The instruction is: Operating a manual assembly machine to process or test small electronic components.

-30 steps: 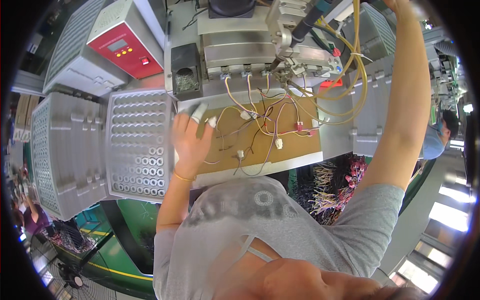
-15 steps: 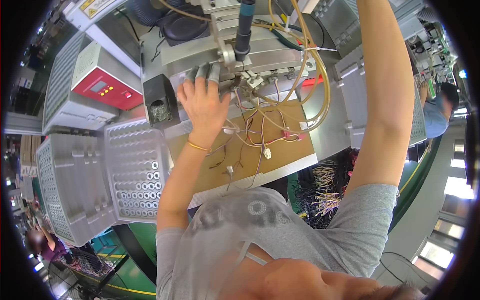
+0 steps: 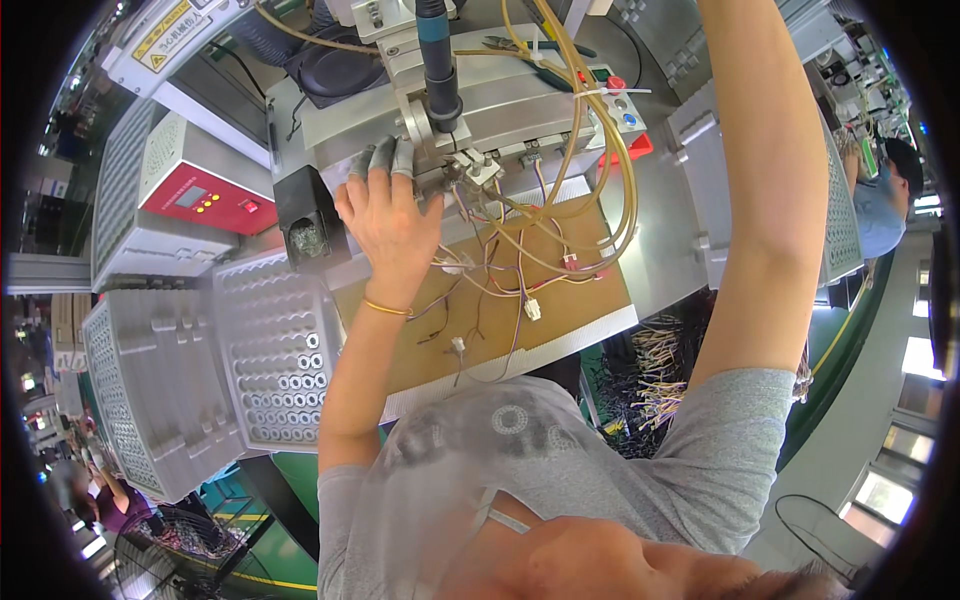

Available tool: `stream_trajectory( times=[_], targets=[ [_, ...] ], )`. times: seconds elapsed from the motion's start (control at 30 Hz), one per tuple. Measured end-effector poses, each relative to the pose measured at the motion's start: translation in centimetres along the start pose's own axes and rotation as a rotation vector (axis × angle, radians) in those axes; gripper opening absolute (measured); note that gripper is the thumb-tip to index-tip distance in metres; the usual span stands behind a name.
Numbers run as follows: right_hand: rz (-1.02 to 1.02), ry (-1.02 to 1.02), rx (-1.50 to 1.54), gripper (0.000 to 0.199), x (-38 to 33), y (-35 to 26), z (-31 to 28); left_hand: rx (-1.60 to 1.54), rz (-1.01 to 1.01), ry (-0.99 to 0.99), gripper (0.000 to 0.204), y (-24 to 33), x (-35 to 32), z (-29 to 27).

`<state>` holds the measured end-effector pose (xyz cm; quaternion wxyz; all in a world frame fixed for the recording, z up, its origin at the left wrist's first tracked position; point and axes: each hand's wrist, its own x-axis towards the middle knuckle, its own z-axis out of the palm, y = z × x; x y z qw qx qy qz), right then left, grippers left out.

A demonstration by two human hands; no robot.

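My left hand (image 3: pixel 392 218) rests at the front of the metal machine (image 3: pixel 490 115), its fingers stretched out flat and touching the metal. Grey fingertip covers (image 3: pixel 382 158) sit on some of its fingers, and nothing shows in its grip. Just right of the fingertips is a dark cylinder with a teal band (image 3: pixel 435 60), pointing down over small metal clamps (image 3: pixel 478 170). A wire harness (image 3: pixel 520 265) with white connectors (image 3: pixel 532 309) spreads from the clamps over a brown board (image 3: pixel 430 355). My right forearm (image 3: pixel 768 130) reaches up past the top edge, so that hand is out of sight.
Yellowish air hoses (image 3: pixel 632 190) loop over the board's right side. Left of my hand stand a black box (image 3: pixel 308 215), a red-fronted control unit (image 3: pixel 215 195) and a white tray (image 3: pixel 275 340) with metal rings. Green-handled pliers (image 3: pixel 555 80) lie on the machine; a co-worker (image 3: pixel 880 205) is far right.
The whole view has shifted slightly, so the machine now sits a little farther left. My left hand stays at the machine's front with fingers stretched; the right arm still reaches up.
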<state>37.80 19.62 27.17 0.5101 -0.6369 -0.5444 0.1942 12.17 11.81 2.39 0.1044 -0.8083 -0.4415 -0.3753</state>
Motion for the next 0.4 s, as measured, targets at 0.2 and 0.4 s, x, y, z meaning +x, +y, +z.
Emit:
stream_trajectory(
  times=[0.2,0.4],
  targets=[
    [0.034,-0.048,0.127,0.034,0.6,0.8,-0.5,-0.014,0.001,0.003,0.038,0.2,0.2,-0.1],
    [0.051,-0.038,0.104,0.035,0.9,0.7,-0.5,-0.03,-0.035,-0.059,0.054,0.1,0.0,-0.4]
  ],
)
